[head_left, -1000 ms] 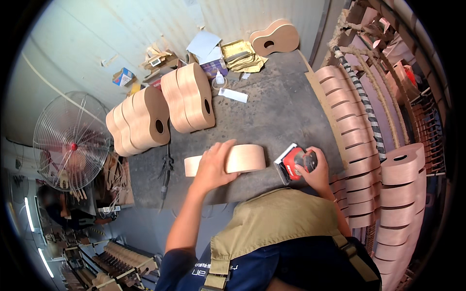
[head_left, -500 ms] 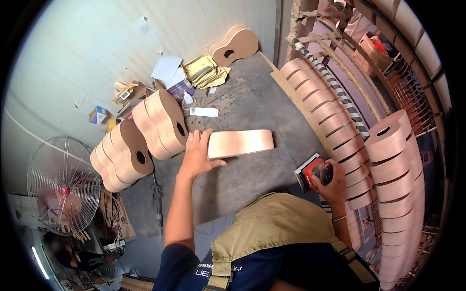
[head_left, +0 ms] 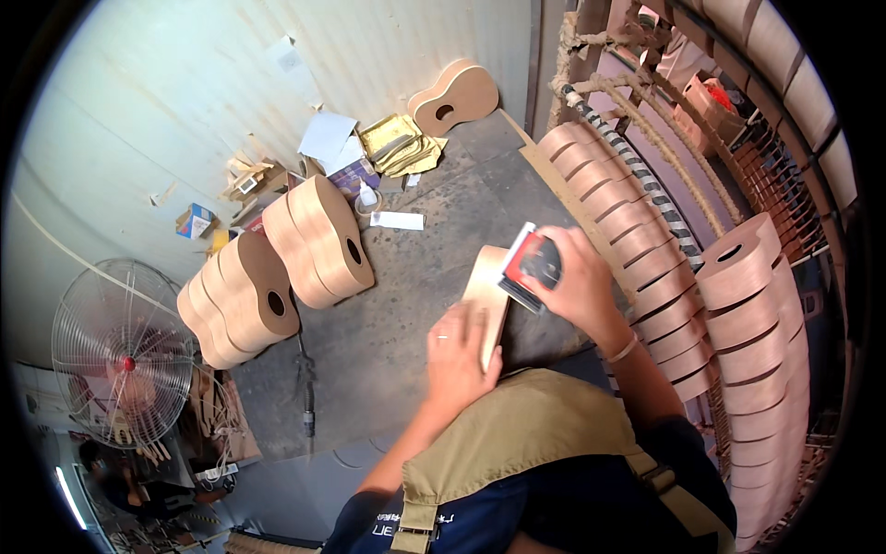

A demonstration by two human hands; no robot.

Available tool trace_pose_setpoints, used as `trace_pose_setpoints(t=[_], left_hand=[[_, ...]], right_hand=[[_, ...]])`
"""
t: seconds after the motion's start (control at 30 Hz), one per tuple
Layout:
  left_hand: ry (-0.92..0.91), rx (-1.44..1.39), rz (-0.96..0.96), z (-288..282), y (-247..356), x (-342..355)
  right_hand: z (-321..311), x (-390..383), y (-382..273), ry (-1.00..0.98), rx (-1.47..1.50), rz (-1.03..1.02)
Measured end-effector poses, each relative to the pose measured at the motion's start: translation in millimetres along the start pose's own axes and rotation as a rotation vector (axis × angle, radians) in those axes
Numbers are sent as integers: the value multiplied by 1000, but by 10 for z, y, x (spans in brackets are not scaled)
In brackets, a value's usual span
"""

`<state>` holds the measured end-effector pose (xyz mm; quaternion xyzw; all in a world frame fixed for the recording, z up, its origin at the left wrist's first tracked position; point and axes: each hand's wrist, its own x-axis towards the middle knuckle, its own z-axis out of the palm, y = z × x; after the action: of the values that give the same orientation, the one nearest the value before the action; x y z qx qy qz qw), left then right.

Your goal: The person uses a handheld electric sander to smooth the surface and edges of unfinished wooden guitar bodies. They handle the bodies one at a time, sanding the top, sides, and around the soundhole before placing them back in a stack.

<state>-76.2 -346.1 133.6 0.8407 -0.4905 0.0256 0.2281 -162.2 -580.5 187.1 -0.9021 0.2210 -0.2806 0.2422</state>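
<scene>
Head view: my left hand (head_left: 457,355) clasps the wooden body (head_left: 484,288) on the bench (head_left: 369,369), presumably to steady it; my right hand (head_left: 579,282) grips the sander (head_left: 526,258) (pad seemingly against the body's edge).

A dark, smudged worktable (head_left: 411,295) carries two rows of pale guitar bodies (head_left: 316,235) at left; farther off sit a purple box (head_left: 353,175), yellow packets (head_left: 401,148) and a lone guitar body (head_left: 466,100); nearer lie a white bottle (head_left: 367,194) and a white strip (head_left: 398,221); a black cable (head_left: 308,392) lies near left; a curved wooden piece (head_left: 482,282) rests on edge at right.
</scene>
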Motion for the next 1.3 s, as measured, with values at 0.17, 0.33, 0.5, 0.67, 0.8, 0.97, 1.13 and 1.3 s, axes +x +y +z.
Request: trace_pose_setpoints(t=[0.17, 0.33, 0.5, 0.67, 0.8, 0.97, 1.13, 1.3], left_hand=[[-108, 41, 178, 188, 128, 92], [-143, -24, 153, 146, 134, 115], [-134, 6, 161, 174, 150, 117], [-170, 17, 160, 146, 168, 142], [-215, 50, 169, 121, 205, 188], [-139, -35, 135, 76, 195, 201], [127, -215, 72, 159, 211, 96], [135, -191, 15, 116, 238, 118]], right_hand=[[416, 316, -209, -67, -212, -262], [464, 367, -162, -147, -217, -317], [433, 440, -84, -140, -162, -346], [454, 453, -16, -216, -137, -334], [427, 544, -22, -154, -205, -394], [451, 790, 135, -128, -304, -389], [393, 675, 33, -352, -86, -243], [611, 1237, 321, -602, -13, -151]])
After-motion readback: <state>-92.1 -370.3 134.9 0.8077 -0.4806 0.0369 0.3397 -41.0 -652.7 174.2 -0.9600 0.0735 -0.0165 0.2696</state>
